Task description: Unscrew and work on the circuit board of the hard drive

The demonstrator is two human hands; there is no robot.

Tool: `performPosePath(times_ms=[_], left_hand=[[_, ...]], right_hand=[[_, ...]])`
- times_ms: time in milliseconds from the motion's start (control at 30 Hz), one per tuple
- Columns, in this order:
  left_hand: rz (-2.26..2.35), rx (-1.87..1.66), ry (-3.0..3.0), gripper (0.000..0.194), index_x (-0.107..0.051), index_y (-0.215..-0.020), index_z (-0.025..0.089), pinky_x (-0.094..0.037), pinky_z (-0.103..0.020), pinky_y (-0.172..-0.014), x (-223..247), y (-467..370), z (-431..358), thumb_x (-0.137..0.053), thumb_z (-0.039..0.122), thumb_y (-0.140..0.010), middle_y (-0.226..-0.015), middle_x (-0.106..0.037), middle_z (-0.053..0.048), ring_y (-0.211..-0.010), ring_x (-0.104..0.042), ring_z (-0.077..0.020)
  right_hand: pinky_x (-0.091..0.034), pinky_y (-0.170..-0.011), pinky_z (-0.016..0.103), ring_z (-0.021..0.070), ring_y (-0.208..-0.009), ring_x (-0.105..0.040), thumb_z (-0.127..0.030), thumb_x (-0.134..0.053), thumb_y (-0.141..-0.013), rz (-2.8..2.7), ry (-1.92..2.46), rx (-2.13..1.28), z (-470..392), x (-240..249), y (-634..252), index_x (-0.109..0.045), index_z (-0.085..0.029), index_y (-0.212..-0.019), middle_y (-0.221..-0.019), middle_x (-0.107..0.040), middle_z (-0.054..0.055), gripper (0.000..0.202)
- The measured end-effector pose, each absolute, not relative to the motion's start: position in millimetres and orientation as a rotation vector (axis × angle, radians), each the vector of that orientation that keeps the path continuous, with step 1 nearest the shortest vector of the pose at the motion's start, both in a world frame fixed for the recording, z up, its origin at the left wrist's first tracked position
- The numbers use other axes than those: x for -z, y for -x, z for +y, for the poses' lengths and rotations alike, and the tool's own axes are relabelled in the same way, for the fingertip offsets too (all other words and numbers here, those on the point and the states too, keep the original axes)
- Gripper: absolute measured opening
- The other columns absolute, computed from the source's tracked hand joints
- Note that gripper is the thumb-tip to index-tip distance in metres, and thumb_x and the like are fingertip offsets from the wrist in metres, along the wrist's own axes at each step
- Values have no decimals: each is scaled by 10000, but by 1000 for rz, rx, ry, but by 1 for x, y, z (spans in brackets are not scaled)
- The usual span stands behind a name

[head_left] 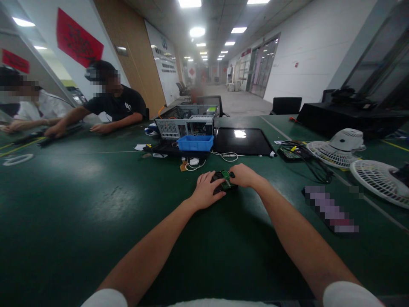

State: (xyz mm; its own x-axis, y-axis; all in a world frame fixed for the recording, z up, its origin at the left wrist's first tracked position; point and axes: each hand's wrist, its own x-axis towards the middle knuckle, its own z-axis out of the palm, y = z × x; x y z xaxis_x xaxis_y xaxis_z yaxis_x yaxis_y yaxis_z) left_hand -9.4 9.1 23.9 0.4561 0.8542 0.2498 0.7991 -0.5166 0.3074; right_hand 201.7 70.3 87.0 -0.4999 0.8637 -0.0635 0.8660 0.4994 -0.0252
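A small black device with a green circuit board [226, 181] lies on the green table in front of me. My left hand [207, 190] rests over its left side, fingers spread across it and gripping its edge. At the upper right corner of the board, my right hand [243, 175] has its fingers pinched together; whatever they hold is too small to make out. Beyond the hands are a white cable [227, 156] and a blue tray [195, 143].
Behind the tray stands an open computer case [185, 123], beside a flat black screen [244, 141]. To the right lie fan parts [341, 147], black cables, another board [290, 153] and a blurred flat object [330, 211]. Two people sit at the left.
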Motion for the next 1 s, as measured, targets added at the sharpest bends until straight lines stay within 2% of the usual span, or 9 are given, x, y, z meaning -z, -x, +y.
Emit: performPosePath(times_ms=[267,433,500,567,667,733,800,867,1000], left_hand=[[1460,-558,-2553,549,-544,-1417,374,-215,-590,-1176,-25,10,8,-632,564,-909,-1614,-297,-61,-1469,-258,-374],[1453,-579,-2563,539,-552,-1408,377,-221,-596,-1171,-23,9,9,-646,549,-906,-1608,-311,-61,-1466,-263,-376],[1458,-590,-2564,540,-555,-1404,378,-228,-598,-1168,-22,9,9,-656,545,-901,-1604,-317,-60,-1463,-266,-376],[1456,-602,-2568,548,-553,-1406,380,-234,-601,-1165,-21,9,9,-665,542,-895,-1603,-318,-61,-1460,-272,-379],[1448,-615,-2583,551,-550,-1410,376,-232,-597,-1166,-21,9,9,-665,537,-896,-1605,-311,-71,-1459,-276,-381],[1457,-613,-2592,545,-553,-1409,369,-233,-589,-1167,-21,9,9,-659,535,-901,-1603,-313,-78,-1460,-277,-378],[1462,-602,-2594,542,-556,-1407,367,-238,-582,-1165,-21,9,9,-655,540,-903,-1602,-313,-82,-1459,-280,-374],[1460,-596,-2589,538,-564,-1400,366,-239,-578,-1163,-21,9,9,-657,543,-901,-1604,-310,-80,-1457,-281,-375],[1461,-595,-2581,531,-567,-1395,368,-231,-583,-1164,-21,9,10,-656,542,-901,-1605,-311,-69,-1456,-278,-374]], right_hand=[[-449,-723,275,247,-888,-692,-317,-616,-879,2751,-1501,81,72,-90,-208,-749,-161,-926,-954,-758,133,211],[-422,-694,278,227,-838,-662,-416,-628,-882,2854,-1694,178,76,-104,-221,-723,-171,-861,-892,-739,102,264],[-427,-685,276,211,-799,-643,-541,-562,-909,2944,-1851,381,76,-109,-223,-689,-175,-815,-845,-718,88,399],[-442,-656,267,189,-746,-622,-601,-438,-946,3024,-1975,839,75,-112,-220,-636,-184,-805,-791,-685,69,482],[-458,-597,267,171,-654,-574,-551,-340,-948,3017,-2038,1687,74,-110,-210,-526,-211,-800,-734,-614,46,414],[-451,-573,275,172,-615,-530,-490,-337,-911,2960,-2075,2005,74,-108,-203,-448,-231,-769,-682,-540,31,316],[-439,-561,281,173,-583,-480,-460,-313,-884,2933,-2062,2162,74,-106,-198,-377,-245,-737,-638,-452,15,268],[-438,-564,288,179,-577,-449,-473,-278,-877,2943,-2071,2148,73,-105,-197,-325,-251,-727,-625,-395,9,272],[-443,-581,296,187,-590,-437,-487,-262,-876,2912,-2091,2110,72,-104,-197,-303,-253,-727,-626,-377,13,280]])
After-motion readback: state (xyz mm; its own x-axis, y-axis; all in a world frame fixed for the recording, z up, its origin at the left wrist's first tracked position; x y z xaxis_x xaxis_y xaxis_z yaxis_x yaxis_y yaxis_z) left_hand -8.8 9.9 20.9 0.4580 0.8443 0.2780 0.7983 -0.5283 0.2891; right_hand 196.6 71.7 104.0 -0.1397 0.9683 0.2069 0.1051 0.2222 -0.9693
